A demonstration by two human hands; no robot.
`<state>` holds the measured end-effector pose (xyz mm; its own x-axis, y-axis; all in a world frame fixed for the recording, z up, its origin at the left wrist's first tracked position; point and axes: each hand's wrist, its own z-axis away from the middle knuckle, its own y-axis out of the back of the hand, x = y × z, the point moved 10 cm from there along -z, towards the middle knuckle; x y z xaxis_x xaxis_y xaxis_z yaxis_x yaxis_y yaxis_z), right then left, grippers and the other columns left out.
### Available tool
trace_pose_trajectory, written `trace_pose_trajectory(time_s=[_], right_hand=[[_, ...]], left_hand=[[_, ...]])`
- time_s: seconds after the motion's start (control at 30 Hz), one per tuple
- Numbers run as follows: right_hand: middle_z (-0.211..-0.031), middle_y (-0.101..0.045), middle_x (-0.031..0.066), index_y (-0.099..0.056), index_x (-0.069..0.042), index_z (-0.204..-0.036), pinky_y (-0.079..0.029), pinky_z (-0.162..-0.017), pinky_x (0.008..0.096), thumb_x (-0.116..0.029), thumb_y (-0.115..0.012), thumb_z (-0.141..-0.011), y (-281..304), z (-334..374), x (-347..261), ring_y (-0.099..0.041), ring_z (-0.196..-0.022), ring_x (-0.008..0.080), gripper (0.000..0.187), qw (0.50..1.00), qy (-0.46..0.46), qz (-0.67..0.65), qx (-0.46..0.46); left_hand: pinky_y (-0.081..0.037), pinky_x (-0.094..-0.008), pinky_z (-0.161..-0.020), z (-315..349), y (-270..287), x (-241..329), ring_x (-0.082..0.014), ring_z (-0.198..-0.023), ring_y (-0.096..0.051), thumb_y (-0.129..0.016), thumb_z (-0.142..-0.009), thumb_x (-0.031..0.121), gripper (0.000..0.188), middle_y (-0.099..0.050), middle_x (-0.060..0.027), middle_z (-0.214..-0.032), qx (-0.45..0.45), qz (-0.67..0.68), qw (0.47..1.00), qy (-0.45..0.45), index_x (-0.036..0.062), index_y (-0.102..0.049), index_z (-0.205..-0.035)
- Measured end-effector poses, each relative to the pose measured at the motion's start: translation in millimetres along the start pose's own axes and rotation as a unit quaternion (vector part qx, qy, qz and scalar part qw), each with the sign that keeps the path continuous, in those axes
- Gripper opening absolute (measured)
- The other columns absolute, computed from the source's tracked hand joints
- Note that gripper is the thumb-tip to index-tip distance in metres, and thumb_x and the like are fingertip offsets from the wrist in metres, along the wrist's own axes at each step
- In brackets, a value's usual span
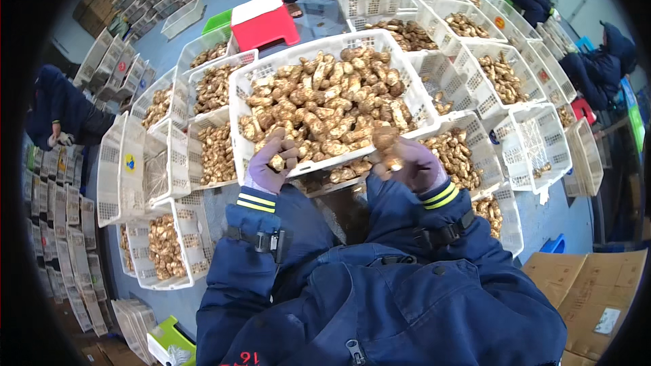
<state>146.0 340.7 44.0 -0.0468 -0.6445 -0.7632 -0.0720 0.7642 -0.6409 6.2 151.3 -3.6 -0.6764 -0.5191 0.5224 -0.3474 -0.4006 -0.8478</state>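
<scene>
1. Gripping a brown knobbly mushroom in the purple-gloved left hand — fingers curled shut around it, right at the near left edge of the large white slatted plastic crate.
2. Holding a second brown mushroom with a rounded cap in the purple-gloved right hand, fingers closed on its stem, cap sticking up above the glove; just beside the crate's near right rim.
3. Resting in front of both hands, tilted toward the wearer: the large crate, heaped with tan and brown stemmed mushrooms.
4. Showing at the near edge: dark blue padded jacket sleeves with yellow-striped cuffs, a black strap around each forearm.
5. Surrounding the large crate — many smaller white plastic baskets, most partly filled with sorted mushrooms, spreading left, right and far across the blue-grey floor.
6. Standing far left of the crate: a red plastic stool with a white top, with a green bin just beside it.
7. Lying near right: flattened brown cardboard boxes.
8. Stacking up along the left edge: empty white baskets.
9. Crouching at the left, a person in dark blue clothing; bending over baskets far right, two more people in dark blue.
</scene>
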Motion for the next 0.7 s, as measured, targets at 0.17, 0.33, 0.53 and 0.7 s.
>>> trace_pose_trajectory(time_s=[0.17, 0.33, 0.53, 0.7], right_hand=[[-0.099, -0.062, 0.0088, -0.053, 0.002, -0.117, -0.047, -0.077, 0.0275, -0.021, -0.061, -0.081, 139.6, 79.5, -67.9, -0.060, -0.083, 0.0174, 0.044, 0.929, 0.007, 0.213, 0.303], [-0.108, -0.060, 0.0198, -0.056, -0.003, -0.116, -0.043, -0.090, 0.0371, -0.014, -0.061, -0.072, 194.4, 117.2, -122.2, -0.057, -0.101, 0.0325, 0.045, 0.568, 0.023, 0.721, 0.396], [-0.105, -0.061, 0.0177, -0.058, -0.004, -0.110, -0.045, -0.086, 0.0387, -0.013, -0.055, -0.078, 75.8, -31.2, -128.9, -0.058, -0.098, 0.0329, 0.034, 0.632, 0.124, 0.736, 0.208], [-0.103, -0.061, 0.0201, -0.059, -0.005, -0.110, -0.047, -0.083, 0.0396, -0.017, -0.050, -0.080, 28.1, -135.8, -99.9, -0.059, -0.094, 0.0348, 0.033, 0.604, 0.096, 0.788, 0.075]], left_hand=[[-0.038, -0.0240, -0.061, -11.2, 8.3, 1.7, -0.0124, -0.074, -0.042, -0.052, -0.089, 0.015, 0.047, -0.046, -0.0039, -0.088, 0.073, -0.067, 0.995, -0.016, 0.0024, -0.037, -0.132], [-0.038, -0.0230, -0.060, -18.9, 7.6, -4.2, -0.0109, -0.073, -0.041, -0.049, -0.090, 0.010, 0.031, -0.044, -0.0028, -0.086, 0.056, -0.049, 0.997, 0.001, 0.0061, -0.043, -0.120], [-0.034, -0.0221, -0.057, -20.4, 1.6, -5.5, -0.0107, -0.072, -0.043, -0.052, -0.086, 0.008, 0.013, -0.045, -0.0022, -0.080, 0.093, -0.081, 0.992, -0.005, 0.0134, -0.050, -0.097], [-0.042, -0.0257, -0.061, -22.4, -0.3, 1.8, -0.0157, -0.075, -0.051, -0.058, -0.085, 0.008, 0.033, -0.054, -0.0116, -0.087, 0.049, -0.046, 0.997, -0.043, -0.0018, -0.047, -0.114]])
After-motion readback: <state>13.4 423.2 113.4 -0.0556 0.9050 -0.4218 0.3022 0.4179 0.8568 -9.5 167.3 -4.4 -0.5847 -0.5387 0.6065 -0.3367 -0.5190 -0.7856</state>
